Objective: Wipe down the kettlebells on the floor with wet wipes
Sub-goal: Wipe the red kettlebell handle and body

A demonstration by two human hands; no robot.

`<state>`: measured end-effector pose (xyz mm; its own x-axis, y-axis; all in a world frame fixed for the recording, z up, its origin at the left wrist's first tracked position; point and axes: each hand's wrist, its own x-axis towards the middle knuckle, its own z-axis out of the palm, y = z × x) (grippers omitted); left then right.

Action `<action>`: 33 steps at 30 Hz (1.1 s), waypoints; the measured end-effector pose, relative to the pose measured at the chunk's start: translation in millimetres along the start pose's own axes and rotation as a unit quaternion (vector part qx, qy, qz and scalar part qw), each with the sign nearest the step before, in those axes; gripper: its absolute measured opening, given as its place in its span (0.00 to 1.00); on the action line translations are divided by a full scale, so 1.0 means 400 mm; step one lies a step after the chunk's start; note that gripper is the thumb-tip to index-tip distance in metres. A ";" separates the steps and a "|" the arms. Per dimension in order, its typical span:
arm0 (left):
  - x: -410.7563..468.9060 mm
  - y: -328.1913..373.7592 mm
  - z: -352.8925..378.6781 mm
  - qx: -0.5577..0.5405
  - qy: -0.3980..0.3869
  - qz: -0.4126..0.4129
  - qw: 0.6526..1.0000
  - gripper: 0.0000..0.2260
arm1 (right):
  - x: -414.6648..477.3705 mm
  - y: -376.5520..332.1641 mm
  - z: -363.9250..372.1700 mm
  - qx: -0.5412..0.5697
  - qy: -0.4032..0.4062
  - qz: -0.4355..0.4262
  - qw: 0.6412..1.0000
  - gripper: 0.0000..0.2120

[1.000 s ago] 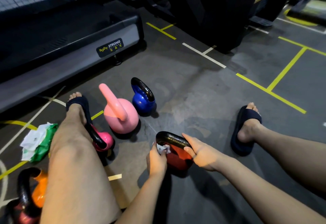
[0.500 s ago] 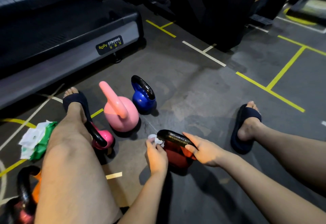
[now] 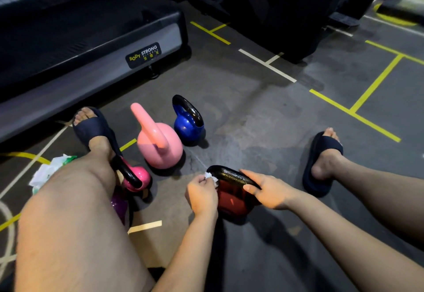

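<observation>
A red kettlebell (image 3: 231, 202) with a black handle stands on the floor between my legs. My left hand (image 3: 202, 194) pinches a white wet wipe (image 3: 211, 177) against the left end of that handle. My right hand (image 3: 268, 190) grips the handle's right side, thumb and forefinger on it. A pale pink kettlebell (image 3: 160, 144), a blue kettlebell (image 3: 188, 126) and a small hot-pink kettlebell (image 3: 137, 178) stand in a cluster to the left. A purple kettlebell (image 3: 119, 204) shows partly behind my left leg.
A green and white wipes pack (image 3: 49, 168) lies on the floor left of my left leg. A treadmill deck (image 3: 91, 62) runs along the upper left. Dark gym machines (image 3: 275, 4) stand at the back. My feet in dark slippers rest either side.
My left hand with the wipe slid from inside the handle loop up to the handle's left end. My right hand shifted slightly along the handle. The camera view drifted a little.
</observation>
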<state>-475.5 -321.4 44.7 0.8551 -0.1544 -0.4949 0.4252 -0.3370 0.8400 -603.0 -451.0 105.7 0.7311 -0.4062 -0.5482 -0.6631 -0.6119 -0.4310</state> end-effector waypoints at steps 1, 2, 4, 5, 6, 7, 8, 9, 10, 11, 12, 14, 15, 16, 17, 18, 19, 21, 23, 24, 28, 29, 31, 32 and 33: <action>-0.007 0.006 0.003 -0.011 0.004 -0.010 1.000 0.08 | 0.001 0.000 -0.001 0.000 0.001 0.001 1.000 0.26; -0.006 0.011 0.006 -0.006 0.014 -0.009 1.000 0.08 | 0.001 -0.001 -0.001 0.001 0.001 0.003 1.000 0.26; -0.008 0.023 -0.002 0.037 0.031 -0.016 0.999 0.07 | -0.002 0.000 0.002 0.003 0.002 0.005 1.000 0.26; -0.005 0.023 -0.008 0.043 0.032 -0.039 0.998 0.07 | -0.005 -0.001 0.004 0.003 0.004 0.005 1.000 0.26; -0.005 0.026 -0.015 0.053 0.028 -0.056 0.997 0.08 | -0.006 0.001 0.005 0.005 0.006 0.005 1.000 0.26; -0.002 0.032 -0.021 0.067 0.025 -0.070 0.995 0.08 | -0.007 0.000 0.007 0.007 0.009 0.004 1.000 0.26; 0.001 0.031 -0.023 0.085 0.021 -0.067 0.994 0.08 | -0.007 0.000 0.008 0.005 0.009 0.004 1.000 0.26; 0.002 0.036 -0.026 0.092 0.020 -0.061 0.994 0.09 | -0.008 -0.001 0.008 0.003 0.010 0.002 1.000 0.26; 0.004 0.038 -0.022 0.085 0.009 -0.062 0.994 0.11 | -0.007 0.000 0.008 0.003 0.011 0.002 1.000 0.26; -0.004 0.041 -0.017 0.082 -0.001 -0.058 0.995 0.12 | -0.006 0.000 0.009 0.004 0.010 0.003 1.000 0.26; -0.016 0.039 -0.010 0.078 -0.003 -0.050 0.996 0.11 | -0.004 0.002 0.009 0.006 0.009 0.006 1.000 0.26; -0.038 0.032 0.006 0.047 -0.010 -0.044 0.998 0.09 | 0.001 0.005 0.006 0.008 0.005 0.008 1.000 0.26; -0.046 0.031 0.013 0.027 -0.013 -0.050 0.998 0.08 | 0.001 0.006 0.005 0.008 0.003 0.010 1.000 0.27; -0.052 0.031 0.018 0.006 -0.011 -0.055 0.998 0.08 | 0.003 0.007 0.004 0.008 0.001 0.011 1.000 0.27; -0.055 0.033 0.019 0.001 -0.006 -0.052 0.999 0.07 | 0.002 0.008 0.005 0.010 0.001 0.011 1.000 0.27; -0.057 0.036 0.017 0.020 0.003 -0.037 0.999 0.07 | 0.001 0.008 0.006 0.014 0.004 0.010 1.000 0.27; -0.058 0.042 0.014 0.043 0.018 -0.027 0.999 0.05 | 0.001 0.009 0.008 0.016 0.007 0.009 1.000 0.27; -0.058 0.049 0.006 0.076 0.038 -0.016 0.996 0.02 | 0.000 0.010 0.012 0.018 0.012 0.004 1.000 0.27; -0.060 0.055 0.006 0.107 0.035 0.007 0.994 0.01 | -0.001 0.011 0.010 0.018 0.012 0.003 1.000 0.27; -0.065 0.057 0.007 0.128 0.022 0.023 0.991 0.01 | -0.003 0.011 0.008 0.014 0.014 0.001 1.000 0.27; -0.102 0.064 0.012 0.156 -0.007 0.060 0.986 0.01 | -0.016 -0.002 0.008 -0.039 0.044 -0.013 0.998 0.27; -0.099 0.060 0.013 0.134 -0.004 0.050 0.990 0.02 | -0.018 -0.004 0.012 -0.044 0.055 -0.012 0.997 0.27; -0.091 0.067 0.015 0.097 -0.007 0.020 0.995 0.05 | -0.024 -0.009 0.023 -0.044 0.077 -0.003 0.996 0.27; -0.085 0.071 0.017 0.086 -0.008 0.014 0.996 0.05 | -0.028 -0.014 0.029 -0.038 0.090 0.003 0.995 0.27; -0.081 0.076 0.017 0.078 -0.009 0.018 0.997 0.05 | -0.032 -0.022 0.038 -0.030 0.102 0.010 0.994 0.27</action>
<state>-492.1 -333.0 84.7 0.8631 -0.1847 -0.4700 0.3418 -0.4714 0.8130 -609.1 -430.2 105.8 0.7391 -0.5448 -0.3962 -0.6718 -0.6392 -0.3742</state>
